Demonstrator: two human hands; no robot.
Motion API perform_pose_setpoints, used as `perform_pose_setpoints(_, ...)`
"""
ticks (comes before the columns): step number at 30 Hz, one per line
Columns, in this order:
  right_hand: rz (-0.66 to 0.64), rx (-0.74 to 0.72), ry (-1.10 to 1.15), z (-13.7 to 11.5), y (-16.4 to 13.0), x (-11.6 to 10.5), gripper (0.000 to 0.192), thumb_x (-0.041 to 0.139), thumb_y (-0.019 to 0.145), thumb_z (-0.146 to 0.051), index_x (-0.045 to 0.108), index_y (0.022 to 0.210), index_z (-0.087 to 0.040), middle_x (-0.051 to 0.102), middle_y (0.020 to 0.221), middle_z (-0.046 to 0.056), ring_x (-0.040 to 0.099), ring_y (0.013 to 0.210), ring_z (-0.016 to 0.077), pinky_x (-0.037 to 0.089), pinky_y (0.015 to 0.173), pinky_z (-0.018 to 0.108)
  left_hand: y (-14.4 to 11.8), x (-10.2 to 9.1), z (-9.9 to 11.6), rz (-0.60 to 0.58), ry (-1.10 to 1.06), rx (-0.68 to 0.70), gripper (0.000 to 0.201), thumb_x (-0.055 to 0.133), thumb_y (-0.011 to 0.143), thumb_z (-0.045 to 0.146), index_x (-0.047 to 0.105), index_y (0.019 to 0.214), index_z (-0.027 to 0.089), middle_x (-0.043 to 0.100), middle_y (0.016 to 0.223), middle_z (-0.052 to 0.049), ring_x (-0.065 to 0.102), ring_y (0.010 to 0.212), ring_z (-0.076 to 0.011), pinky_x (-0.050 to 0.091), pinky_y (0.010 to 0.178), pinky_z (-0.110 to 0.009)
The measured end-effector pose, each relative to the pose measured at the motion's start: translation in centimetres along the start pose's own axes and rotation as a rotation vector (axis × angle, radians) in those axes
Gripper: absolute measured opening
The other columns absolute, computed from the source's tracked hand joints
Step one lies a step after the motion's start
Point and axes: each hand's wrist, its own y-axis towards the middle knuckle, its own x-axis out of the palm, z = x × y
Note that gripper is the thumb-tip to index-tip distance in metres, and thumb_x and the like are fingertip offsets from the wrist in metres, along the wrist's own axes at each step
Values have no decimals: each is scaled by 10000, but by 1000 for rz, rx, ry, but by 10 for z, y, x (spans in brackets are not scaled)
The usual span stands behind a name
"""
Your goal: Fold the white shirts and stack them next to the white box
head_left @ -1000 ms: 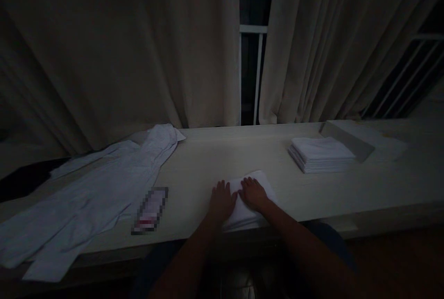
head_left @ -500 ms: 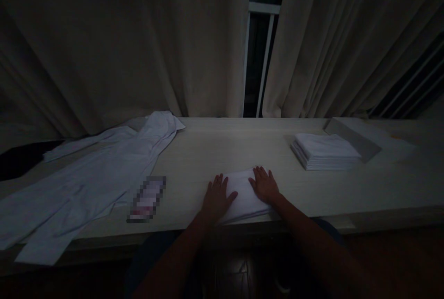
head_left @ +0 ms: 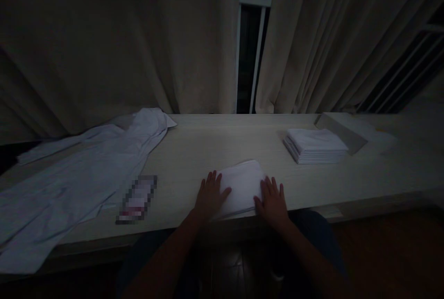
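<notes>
Left hand (head_left: 209, 195) and right hand (head_left: 273, 199) lie flat, fingers spread, gripping nothing, bracketing the small folded white cloth (head_left: 240, 185) at the near edge of the pale wooden counter (head_left: 222, 144), apparently to square it. A stack of folded white cloths (head_left: 315, 145) sits well apart, to the right.

Folded cloth (head_left: 241, 185): white fabric, matt, smooth-pressed. Desk (head_left: 215, 144): pale wood-grain surface, matt, faint lengthwise grain. Stack of folded cloths (head_left: 315, 146): white fabric, matt, layered edges. Loose garment (head_left: 79, 174): thin pale fabric, creased. Curtains (head_left: 138, 44): beige woven cloth, matt, heavily pleated.
</notes>
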Motion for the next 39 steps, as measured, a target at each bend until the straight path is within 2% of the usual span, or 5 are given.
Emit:
perform_pose_setpoints(8, 0, 36, -15, 28, 0, 3, 564, 377, 920, -314, 391, 1439, -96, 278, 1545, 132, 122, 1450, 295, 97, 1153, 521, 1, -16, 5, 71, 98, 53, 719, 291, 906, 597, 380, 1429, 112, 290, 1541, -171, 181, 1446, -323, 165, 1152, -535)
perform_pose_setpoints(13, -8, -90, 46, 18, 3, 7, 594, 397, 856, -183, 389, 1446, -112, 329, 1529, 91, 166, 1444, 250, 94, 1175, 470, 6, -37, 68, 99, 86, 451, 494, 359, 908, 242, 452, 1381, 134, 360, 1522, -108, 194, 1449, -249, 103, 1192, -455)
perform_pose_setpoints(18, -36, -52, 199, 34, -3, 21, 527, 286, 928, -221, 430, 1422, -107, 401, 1486, 98, 287, 1408, 221, 204, 1165, 434, -6, -13, 125, -8, -96, 570, 570, 327, 940, 370, 336, 1450, 116, 355, 1522, -122, 252, 1432, -214, 150, 1188, -394)
perform_pose_setpoints(30, -182, -111, 95, 11, 45, 14, 692, 178, 984, -534, 310, 1479, -68, 278, 1541, 144, 153, 1446, 280, 123, 1159, 468, -17, 2, 128, -7, -253, 586, 928, 493, 829, 586, 78, 1522, 129, 52, 1598, -143, 9, 1470, -297, 93, 1190, -478)
perform_pose_setpoints(39, -280, -61, 63, 8, 123, 39, 765, 137, 969, -578, 295, 1473, -24, 288, 1525, 199, 180, 1433, 311, 135, 1131, 479, -22, 10, 122, -16, -293, 572, 875, 465, 811, 680, 227, 1493, 187, 225, 1562, -159, 174, 1443, -336, 129, 1184, -497)
